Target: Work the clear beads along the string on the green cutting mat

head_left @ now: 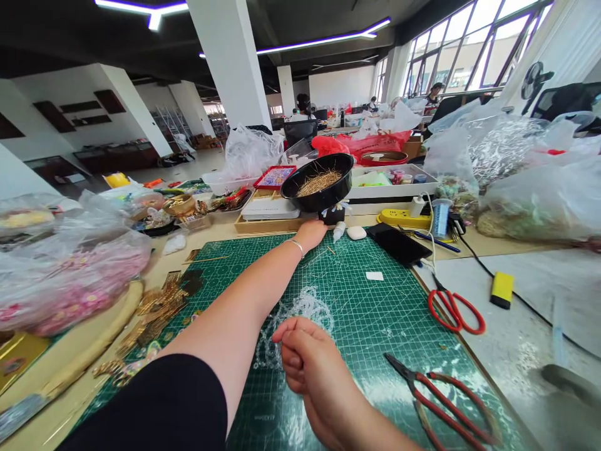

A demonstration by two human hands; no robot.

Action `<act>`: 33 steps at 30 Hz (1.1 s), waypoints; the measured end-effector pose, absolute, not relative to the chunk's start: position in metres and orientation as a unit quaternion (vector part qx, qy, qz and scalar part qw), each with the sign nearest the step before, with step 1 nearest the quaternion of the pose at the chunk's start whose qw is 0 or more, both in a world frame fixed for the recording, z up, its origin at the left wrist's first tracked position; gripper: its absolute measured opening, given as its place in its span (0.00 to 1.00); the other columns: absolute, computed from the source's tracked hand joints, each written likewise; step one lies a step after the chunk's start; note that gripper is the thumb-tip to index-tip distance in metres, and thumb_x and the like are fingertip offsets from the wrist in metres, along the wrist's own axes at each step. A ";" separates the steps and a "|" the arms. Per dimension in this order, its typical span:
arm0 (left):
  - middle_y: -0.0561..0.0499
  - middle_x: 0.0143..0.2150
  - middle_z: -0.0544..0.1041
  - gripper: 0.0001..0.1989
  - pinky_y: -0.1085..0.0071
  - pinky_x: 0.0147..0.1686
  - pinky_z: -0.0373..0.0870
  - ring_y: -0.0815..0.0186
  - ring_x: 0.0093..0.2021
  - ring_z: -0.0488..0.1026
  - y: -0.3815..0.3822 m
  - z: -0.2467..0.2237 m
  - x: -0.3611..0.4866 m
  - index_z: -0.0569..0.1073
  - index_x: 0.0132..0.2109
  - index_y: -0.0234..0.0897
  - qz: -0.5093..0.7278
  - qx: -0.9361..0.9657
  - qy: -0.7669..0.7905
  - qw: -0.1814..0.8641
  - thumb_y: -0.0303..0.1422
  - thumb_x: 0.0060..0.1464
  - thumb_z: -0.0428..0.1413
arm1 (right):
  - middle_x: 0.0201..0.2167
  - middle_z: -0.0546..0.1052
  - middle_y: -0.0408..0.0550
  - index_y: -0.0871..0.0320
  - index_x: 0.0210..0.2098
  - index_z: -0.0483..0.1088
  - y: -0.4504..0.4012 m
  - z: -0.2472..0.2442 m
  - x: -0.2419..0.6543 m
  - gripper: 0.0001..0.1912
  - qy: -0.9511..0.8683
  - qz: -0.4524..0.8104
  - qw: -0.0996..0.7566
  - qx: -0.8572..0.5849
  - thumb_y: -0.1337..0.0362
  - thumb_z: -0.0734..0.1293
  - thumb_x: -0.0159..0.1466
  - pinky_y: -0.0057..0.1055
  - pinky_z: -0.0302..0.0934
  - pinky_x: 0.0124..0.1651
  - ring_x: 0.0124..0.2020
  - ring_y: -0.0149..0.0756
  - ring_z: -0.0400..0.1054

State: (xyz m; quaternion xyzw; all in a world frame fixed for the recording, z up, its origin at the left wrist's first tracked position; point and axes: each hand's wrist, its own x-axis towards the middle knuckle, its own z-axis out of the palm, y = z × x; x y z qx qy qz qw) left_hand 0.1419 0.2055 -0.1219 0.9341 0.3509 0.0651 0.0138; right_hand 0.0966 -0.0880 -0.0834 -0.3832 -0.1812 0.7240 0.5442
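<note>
My left arm stretches far across the green cutting mat (357, 300). At its end, my left hand (313, 235) is beside a small dark block (332, 214) below a black bowl (323, 188) of thin golden pins. Its fingers are too hidden to read. My right hand (310, 357) is closer to me, closed with the thumb pressed against the curled index finger; anything inside is too small or hidden to make out. Beneath and behind it lies a tangle of clear plastic strands (310, 307). Red-handled pliers (436, 394) lie to its right.
Red-handled scissors (455, 311) lie along the mat's right edge, near a black phone (399, 243). A small white bottle (339, 232) stands by the bowl. Golden strips (157, 313) and a bag of pink flowers (84, 282) are at left. A yellow power strip (404, 218) sits behind.
</note>
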 end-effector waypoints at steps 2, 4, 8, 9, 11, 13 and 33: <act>0.40 0.47 0.73 0.14 0.65 0.51 0.61 0.56 0.50 0.67 0.207 -0.121 0.144 0.75 0.44 0.32 0.057 0.932 0.357 0.014 0.25 0.56 0.46 | 0.16 0.53 0.34 0.60 0.30 0.65 -0.088 -0.084 0.097 0.08 -0.181 0.722 0.547 -0.384 0.66 0.60 0.49 0.27 0.29 0.20 0.17 0.22 0.39; 0.39 0.46 0.74 0.14 0.65 0.50 0.62 0.56 0.49 0.68 0.206 -0.119 0.147 0.75 0.43 0.31 0.056 0.929 0.364 0.016 0.26 0.56 0.46 | 0.16 0.54 0.34 0.60 0.31 0.65 -0.087 -0.086 0.097 0.08 -0.180 0.720 0.549 -0.384 0.67 0.60 0.50 0.26 0.29 0.20 0.17 0.22 0.39; 0.36 0.45 0.73 0.14 0.64 0.48 0.63 0.55 0.48 0.69 0.199 -0.111 0.150 0.75 0.42 0.28 0.067 0.923 0.377 0.030 0.27 0.55 0.47 | 0.16 0.53 0.34 0.59 0.30 0.65 -0.083 -0.089 0.100 0.07 -0.176 0.716 0.552 -0.389 0.66 0.60 0.50 0.26 0.28 0.20 0.17 0.21 0.38; 0.35 0.45 0.73 0.14 0.63 0.47 0.64 0.55 0.47 0.69 0.196 -0.108 0.149 0.75 0.41 0.27 0.073 0.921 0.381 0.037 0.27 0.55 0.47 | 0.16 0.53 0.34 0.59 0.30 0.65 -0.082 -0.090 0.100 0.07 -0.172 0.713 0.557 -0.391 0.66 0.61 0.50 0.26 0.28 0.20 0.17 0.21 0.38; 0.35 0.44 0.74 0.13 0.63 0.46 0.64 0.55 0.46 0.70 0.185 -0.102 0.143 0.75 0.39 0.27 0.089 0.916 0.386 0.057 0.27 0.54 0.47 | 0.16 0.52 0.33 0.59 0.30 0.65 -0.079 -0.092 0.102 0.08 -0.163 0.700 0.572 -0.395 0.65 0.62 0.50 0.25 0.29 0.19 0.16 0.21 0.38; 0.38 0.41 0.75 0.12 0.65 0.43 0.65 0.58 0.43 0.70 0.167 -0.095 0.129 0.75 0.37 0.29 0.107 0.912 0.386 0.089 0.28 0.54 0.48 | 0.16 0.52 0.33 0.59 0.31 0.64 -0.075 -0.093 0.104 0.09 -0.157 0.680 0.594 -0.399 0.63 0.63 0.51 0.24 0.29 0.19 0.16 0.21 0.38; 0.50 0.37 0.76 0.09 0.69 0.38 0.67 0.67 0.37 0.71 -0.057 -0.094 -0.029 0.75 0.40 0.39 0.435 0.681 0.463 0.363 0.36 0.56 0.52 | 0.13 0.50 0.30 0.59 0.26 0.62 -0.077 -0.089 0.103 0.18 -0.281 0.689 0.549 -0.380 0.58 0.74 0.48 0.20 0.30 0.17 0.15 0.18 0.37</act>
